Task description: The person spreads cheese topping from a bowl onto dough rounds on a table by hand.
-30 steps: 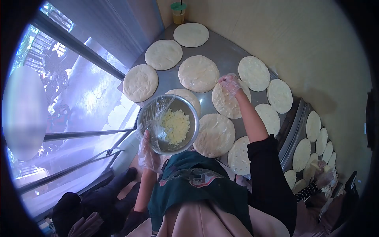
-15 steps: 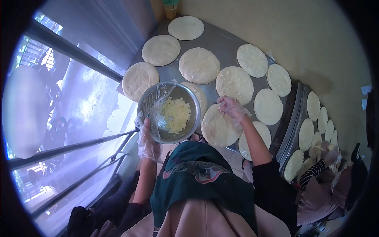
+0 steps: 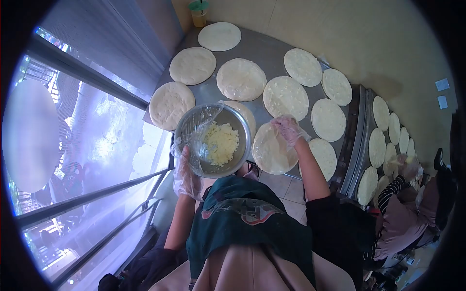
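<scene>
From where I stand, the person's left hand (image 3: 184, 169), in a clear plastic glove, holds the left side of a round silver metal bowl (image 3: 243, 125). Crumbly pale-yellow food (image 3: 222, 144) lies inside it, with clear plastic film (image 3: 198, 133) across part of the bowl. The gloved right hand (image 3: 287, 130), fingers bent close together, is at the upper edge of a flat, round, cream-coloured dough disc (image 3: 273, 154) near the front of the grey metal table (image 3: 272, 54); I can't tell whether they pinch anything or touch the dough. The dark-green cloth apron (image 3: 213, 242) bears a red-and-white printed emblem (image 3: 252, 213), its lettering unreadable to me. A green-lidded clear cup (image 3: 199, 18) stands at the far corner.
</scene>
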